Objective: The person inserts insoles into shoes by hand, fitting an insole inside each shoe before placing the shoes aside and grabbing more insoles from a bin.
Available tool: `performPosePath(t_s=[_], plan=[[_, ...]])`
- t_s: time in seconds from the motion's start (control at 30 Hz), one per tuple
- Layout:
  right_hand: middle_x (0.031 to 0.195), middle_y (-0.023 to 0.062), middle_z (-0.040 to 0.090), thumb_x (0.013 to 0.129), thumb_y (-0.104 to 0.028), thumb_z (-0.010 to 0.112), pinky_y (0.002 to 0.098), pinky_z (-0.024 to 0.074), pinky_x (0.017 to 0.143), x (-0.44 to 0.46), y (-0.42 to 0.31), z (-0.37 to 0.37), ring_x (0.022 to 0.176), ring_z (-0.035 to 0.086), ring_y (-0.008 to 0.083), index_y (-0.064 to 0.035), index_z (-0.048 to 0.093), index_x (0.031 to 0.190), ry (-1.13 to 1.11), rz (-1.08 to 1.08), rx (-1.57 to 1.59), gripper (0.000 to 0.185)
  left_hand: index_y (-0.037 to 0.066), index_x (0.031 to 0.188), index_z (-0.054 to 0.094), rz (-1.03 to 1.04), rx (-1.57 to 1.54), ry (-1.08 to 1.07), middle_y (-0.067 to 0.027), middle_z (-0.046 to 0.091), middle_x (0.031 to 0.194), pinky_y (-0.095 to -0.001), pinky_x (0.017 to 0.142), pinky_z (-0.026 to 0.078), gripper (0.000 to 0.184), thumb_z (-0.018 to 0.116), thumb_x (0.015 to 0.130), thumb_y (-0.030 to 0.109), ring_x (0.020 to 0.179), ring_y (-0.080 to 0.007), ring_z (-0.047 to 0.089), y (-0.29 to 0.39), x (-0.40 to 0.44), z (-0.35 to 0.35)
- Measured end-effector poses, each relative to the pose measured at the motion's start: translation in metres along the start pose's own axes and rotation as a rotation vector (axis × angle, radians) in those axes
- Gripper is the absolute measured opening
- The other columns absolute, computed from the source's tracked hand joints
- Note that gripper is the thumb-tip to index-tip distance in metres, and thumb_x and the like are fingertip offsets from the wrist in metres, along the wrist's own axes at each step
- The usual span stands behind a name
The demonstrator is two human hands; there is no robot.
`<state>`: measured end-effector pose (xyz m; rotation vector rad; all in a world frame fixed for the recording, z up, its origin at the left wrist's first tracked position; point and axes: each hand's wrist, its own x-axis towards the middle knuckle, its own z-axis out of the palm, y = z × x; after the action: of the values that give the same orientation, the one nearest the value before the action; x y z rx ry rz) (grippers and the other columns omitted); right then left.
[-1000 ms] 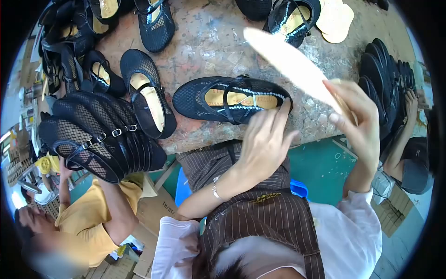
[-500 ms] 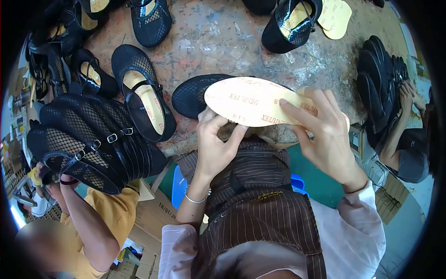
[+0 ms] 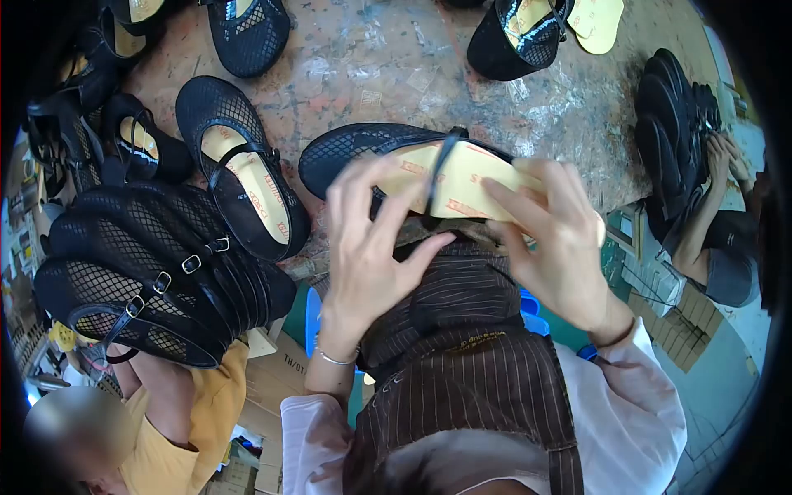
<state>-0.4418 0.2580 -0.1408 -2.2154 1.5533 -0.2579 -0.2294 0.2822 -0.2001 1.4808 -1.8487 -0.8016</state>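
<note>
A black mesh strap shoe [image 3: 342,157] lies on its side of the bench before me, toe to the left. A cream insole [image 3: 469,183] with red print sits partly in its opening, beneath the narrow black strap [image 3: 443,169]. My right hand [image 3: 557,239] pinches the insole near its heel end, thumb below and fingers on top. Over the front of the opening, my left hand [image 3: 363,243] has its fingers spread and thumb stretched out, somewhat blurred; its fingertips are by the insole's front part. Whether they touch it I cannot tell.
A finished-looking mesh shoe [image 3: 245,169] with an insole stands to the left, beside a row of black mesh shoes [image 3: 157,272]. More shoes [image 3: 516,41] and loose insoles [image 3: 598,25] lie at the back. Co-workers sit left and right, one's hands [image 3: 724,157] near stacked shoes.
The insole has gone from above the shoe into its opening, under the strap. My left hand has let go of the insole's edge and spread its fingers over the shoe.
</note>
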Motion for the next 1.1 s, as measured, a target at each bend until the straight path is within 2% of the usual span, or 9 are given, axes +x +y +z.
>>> performPosePath(t_s=[0.03,0.1,0.13,0.23,0.47,0.57,0.67,0.77,1.1], plan=[[0.11,0.0141,0.062,0.063,0.002,0.081,0.0379,0.0534,0.075,0.003,0.001,0.006,0.095,0.061,0.0309,-0.0091,0.077,0.108,0.021,-0.022,-0.002,0.047,0.003,0.132,0.06,0.045,0.171,-0.007,-0.0178,0.051,0.141,-0.0479,0.111,0.037,0.074,0.088,0.064,0.01,0.134,-0.039,0.044,-0.002,0.005,-0.006],[0.111,0.0144,0.063,0.063,0.001,0.081,0.0376,0.0534,0.075,0.003,0.0,0.009,0.096,0.062,0.0308,-0.0089,0.076,0.108,0.035,-0.046,-0.003,0.047,0.006,0.151,0.039,-0.099,0.368,-0.151,-0.0174,0.031,0.159,-0.0547,0.122,0.022,0.106,0.09,0.059,0.012,0.15,-0.041,0.022,-0.017,0.01,-0.013],[0.112,0.0147,0.063,0.063,0.001,0.081,0.0377,0.0538,0.076,0.002,-0.001,0.009,0.095,0.062,0.0309,-0.0081,0.076,0.107,0.042,-0.051,0.0,0.046,0.004,0.153,0.035,-0.12,0.446,-0.197,-0.0157,0.03,0.16,-0.0552,0.122,0.021,0.11,0.09,0.058,0.01,0.151,-0.0399,0.021,-0.029,0.012,-0.013],[0.114,0.0152,0.064,0.063,0.001,0.081,0.038,0.0546,0.077,0.005,-0.003,0.016,0.094,0.064,0.0309,-0.0063,0.076,0.104,0.07,-0.045,0.011,0.042,0.006,0.148,0.041,-0.089,0.414,-0.228,-0.0149,0.042,0.149,-0.0555,0.122,0.022,0.099,0.086,0.06,0.004,0.144,-0.0372,0.033,-0.035,0.019,-0.014],[0.113,0.0151,0.067,0.067,0.0,0.08,0.0391,0.0569,0.078,0.016,-0.001,0.031,0.091,0.067,0.0303,-0.0044,0.077,0.099,0.066,-0.039,0.042,0.032,0.01,0.143,0.047,-0.083,0.344,-0.174,-0.0152,0.047,0.143,-0.0567,0.121,0.023,0.092,0.085,0.059,0.002,0.141,-0.0372,0.037,-0.038,0.017,-0.012],[0.112,0.0186,0.069,0.071,-0.002,0.081,0.0398,0.0571,0.08,0.017,0.001,0.01,0.09,0.069,0.0328,-0.0047,0.078,0.101,-0.006,0.031,0.107,0.03,0.011,0.13,0.058,-0.072,0.33,-0.14,-0.0146,0.047,0.144,-0.0622,0.119,0.023,0.076,0.087,0.06,0.006,0.143,-0.0388,0.035,-0.034,0.014,-0.014],[0.112,0.0186,0.069,0.071,-0.002,0.081,0.0408,0.0562,0.083,0.018,0.002,0.004,0.094,0.069,0.0342,-0.0055,0.078,0.101,-0.035,0.062,0.076,0.031,0.007,0.099,0.063,0.003,0.261,-0.138,-0.0162,0.046,0.148,-0.058,0.117,0.029,0.049,0.091,0.059,0.016,0.145,-0.0448,0.032,-0.032,0.006,-0.016],[0.103,0.0121,0.068,0.069,-0.001,0.075,0.0399,0.0563,0.078,0.022,-0.001,0.012,0.093,0.066,0.0308,-0.0056,0.078,0.093,-0.003,0.006,0.001,0.025,0.006,0.099,0.063,-0.046,0.254,-0.15,-0.0161,0.046,0.148,-0.0556,0.116,0.032,0.049,0.09,0.059,0.014,0.145,-0.0443,0.032,-0.03,0.005,-0.015],[0.106,0.0115,0.067,0.066,-0.001,0.079,0.0395,0.0544,0.081,0.02,-0.009,0.005,0.095,0.067,0.0308,-0.0076,0.079,0.097,-0.123,0.062,-0.108,0.032,0.007,0.102,0.065,-0.064,0.401,-0.206,-0.0138,0.046,0.148,-0.051,0.111,0.042,0.046,0.088,0.063,0.013,0.142,-0.0414,0.037,-0.016,0.009,-0.02]])
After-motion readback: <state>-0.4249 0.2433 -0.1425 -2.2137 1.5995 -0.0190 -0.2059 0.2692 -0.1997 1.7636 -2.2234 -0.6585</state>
